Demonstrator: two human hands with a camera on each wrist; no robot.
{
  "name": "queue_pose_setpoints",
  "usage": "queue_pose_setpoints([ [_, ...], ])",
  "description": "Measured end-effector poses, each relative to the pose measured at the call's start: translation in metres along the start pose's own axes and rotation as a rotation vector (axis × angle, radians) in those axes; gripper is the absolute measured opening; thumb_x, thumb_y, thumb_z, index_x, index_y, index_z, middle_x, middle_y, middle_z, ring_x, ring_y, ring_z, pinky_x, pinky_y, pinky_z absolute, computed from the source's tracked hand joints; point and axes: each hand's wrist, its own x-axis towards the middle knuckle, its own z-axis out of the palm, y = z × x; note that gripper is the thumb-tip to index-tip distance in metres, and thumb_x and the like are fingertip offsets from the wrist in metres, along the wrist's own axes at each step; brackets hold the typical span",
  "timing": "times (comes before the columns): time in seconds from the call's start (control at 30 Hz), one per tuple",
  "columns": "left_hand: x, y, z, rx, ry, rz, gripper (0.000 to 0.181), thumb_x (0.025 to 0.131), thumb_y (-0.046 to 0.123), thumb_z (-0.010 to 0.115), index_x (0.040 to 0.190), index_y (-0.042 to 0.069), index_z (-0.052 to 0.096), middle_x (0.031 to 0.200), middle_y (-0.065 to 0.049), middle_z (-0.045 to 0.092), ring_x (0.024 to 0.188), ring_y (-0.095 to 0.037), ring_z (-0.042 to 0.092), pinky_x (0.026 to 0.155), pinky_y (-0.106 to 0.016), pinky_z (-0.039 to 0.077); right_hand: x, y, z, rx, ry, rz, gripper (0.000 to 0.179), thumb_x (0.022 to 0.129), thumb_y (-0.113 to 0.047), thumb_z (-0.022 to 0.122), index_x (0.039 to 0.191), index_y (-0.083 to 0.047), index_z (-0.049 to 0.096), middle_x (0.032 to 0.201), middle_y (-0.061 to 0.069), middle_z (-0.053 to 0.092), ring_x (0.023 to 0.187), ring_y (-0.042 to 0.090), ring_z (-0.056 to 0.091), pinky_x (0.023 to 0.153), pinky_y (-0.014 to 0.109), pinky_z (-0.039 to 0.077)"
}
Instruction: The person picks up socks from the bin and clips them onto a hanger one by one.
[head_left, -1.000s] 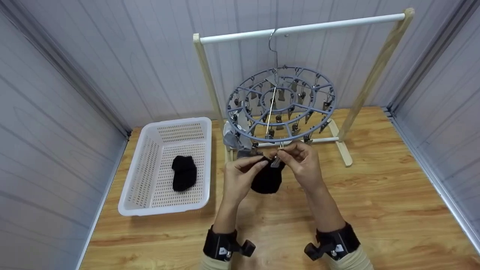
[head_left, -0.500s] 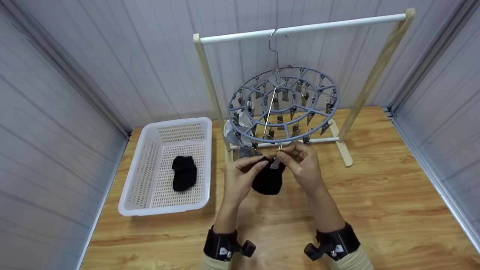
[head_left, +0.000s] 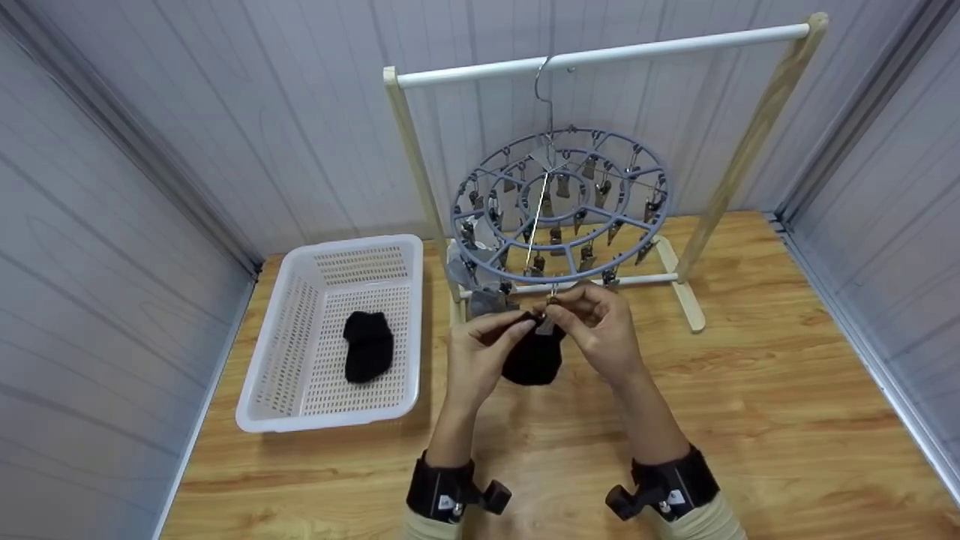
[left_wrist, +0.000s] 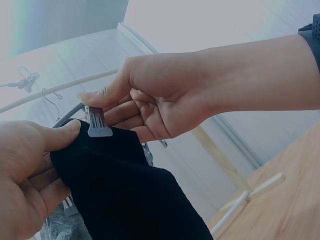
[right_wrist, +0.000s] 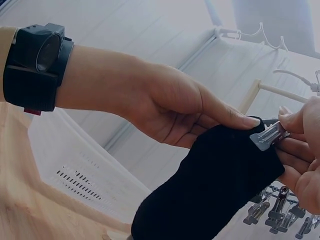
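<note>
A black sock [head_left: 534, 360] hangs by its cuff below the front rim of a round blue-grey clip hanger [head_left: 517, 276]. My left hand [head_left: 481, 356] pinches one corner of the cuff between thumb and fingers. With thumb and fingertips, my right hand [head_left: 604, 330] grips the upper end of a metal clip [left_wrist: 99, 122]. The clip's flat lower end lies over the sock's cuff, as the right wrist view also shows. The foot of the sock dangles free. A second black sock [head_left: 369, 347] lies in the white basket [head_left: 415, 337] to the left.
A wooden rack with a white top bar [head_left: 675, 46] holds the hanger by its hook. Several other metal clips [right_wrist: 280, 205] dangle from the rings. Grey and white fabric pieces [head_left: 469, 270] hang at the hanger's left side. Corrugated panels stand around the wooden table [head_left: 787, 420].
The hanger has swung slightly right and then back left. The clip and my right fingertips have shifted a little left, toward my left hand. The basket and its sock are unmoved.
</note>
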Motion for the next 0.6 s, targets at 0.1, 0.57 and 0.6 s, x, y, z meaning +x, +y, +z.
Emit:
queue_pose_setpoints([
  [0.1, -0.0015, -0.0010, 0.0000, 0.001, -0.001, 0.015, 0.015, 0.094, 0.000, 0.078, 0.108, -0.006, 0.080, 0.105, -0.015, 0.080, 0.095, -0.023, 0.078, 0.084, -0.036, 0.063, -0.0011, 0.0014, 0.0004, -0.015, -0.003, -0.001, 0.011, 0.096, 0.007, 0.072, 0.106, 0.012, 0.069, 0.099, 0.025, 0.077, 0.085, 0.022, 0.078, 0.071, 0.029, 0.063],
  [0.57, -0.0009, -0.0005, -0.0053, 0.026, 0.022, 0.019, 0.014, 0.093, -0.002, 0.079, 0.106, -0.008, 0.080, 0.104, -0.018, 0.079, 0.094, -0.020, 0.077, 0.084, -0.032, 0.063, 0.0002, -0.0038, -0.0035, -0.120, 0.034, 0.070, 0.019, 0.097, -0.006, 0.077, 0.115, 0.001, 0.076, 0.107, 0.013, 0.078, 0.098, 0.026, 0.077, 0.085, 0.037, 0.063],
  [0.6, -0.0007, 0.0000, -0.0063, 0.030, 0.026, 0.016, 0.014, 0.093, -0.002, 0.079, 0.106, -0.007, 0.080, 0.103, -0.018, 0.079, 0.093, -0.020, 0.077, 0.083, -0.032, 0.063, 0.0003, -0.0041, -0.0047, -0.126, 0.039, 0.068, 0.019, 0.097, -0.007, 0.078, 0.115, 0.001, 0.077, 0.107, 0.013, 0.078, 0.098, 0.026, 0.077, 0.085, 0.037, 0.063],
])
